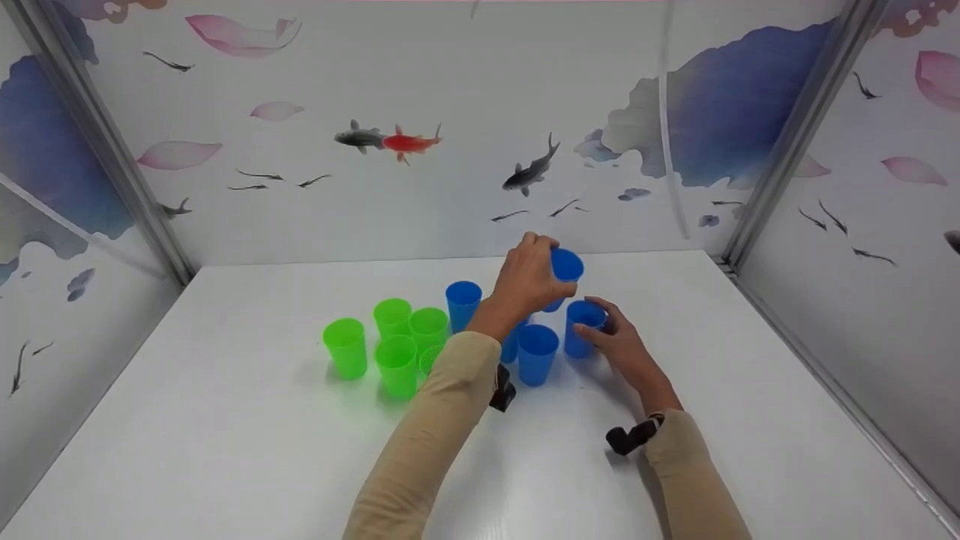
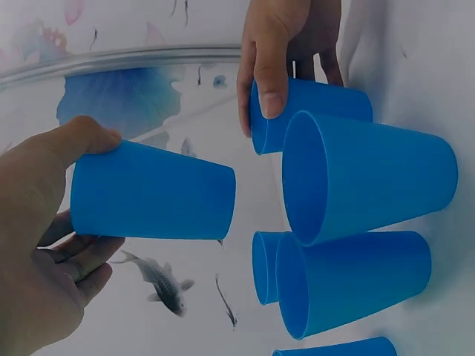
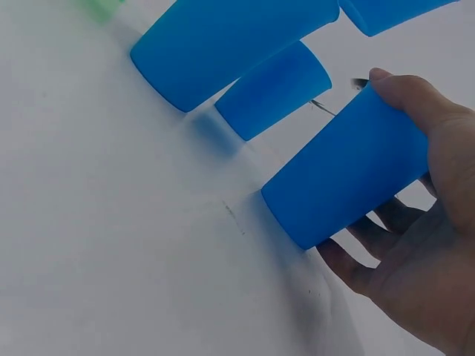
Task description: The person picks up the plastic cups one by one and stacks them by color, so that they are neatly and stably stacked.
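Blue cup (image 2: 152,191), held near-upright by my left hand (image 1: 527,277), hangs higher, left of the standing cup (image 3: 341,167) my right hand (image 1: 622,343) grips.

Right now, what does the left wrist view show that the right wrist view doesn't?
Left wrist view only: the left hand, plus a metal rail and a blue wall print.
Right wrist view only: a blurred green patch at the upper edge.
Both: the right hand gripping a blue cup, with other blue cups and the white tabletop.
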{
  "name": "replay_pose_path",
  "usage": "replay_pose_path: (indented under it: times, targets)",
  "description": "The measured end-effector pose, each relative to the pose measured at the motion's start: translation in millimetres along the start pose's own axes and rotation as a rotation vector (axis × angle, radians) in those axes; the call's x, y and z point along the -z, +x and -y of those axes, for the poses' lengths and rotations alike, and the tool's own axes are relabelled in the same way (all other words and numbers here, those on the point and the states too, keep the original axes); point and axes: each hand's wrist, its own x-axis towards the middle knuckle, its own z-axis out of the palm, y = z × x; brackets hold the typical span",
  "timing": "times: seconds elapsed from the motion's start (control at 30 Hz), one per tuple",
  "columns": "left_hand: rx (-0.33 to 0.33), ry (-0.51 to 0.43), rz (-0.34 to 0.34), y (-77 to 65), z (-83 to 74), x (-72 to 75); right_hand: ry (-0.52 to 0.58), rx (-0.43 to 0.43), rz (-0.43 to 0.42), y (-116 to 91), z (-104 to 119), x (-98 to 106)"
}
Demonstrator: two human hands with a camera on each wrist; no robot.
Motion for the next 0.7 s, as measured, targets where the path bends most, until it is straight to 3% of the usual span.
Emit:
replay_pose_path:
  times: [0.17, 0.37, 0.7]
  targets:
    - [-0.003, -0.072, -0.029, 4.7, -5.9, -13.0, 0.002, -0.009, -0.01, -0.6, 0.0, 1.2]
    - [0.006, -0.183, -0.052, 9.3, -1.5, -28.1, 0.004, -0.006, -0.022, -2.2, 2.8, 0.1]
    - [0.003, -0.23, -0.025, 10.4, -3.8, -40.9, -0.012, -0.011, -0.029, -0.6, 1.8, -0.3]
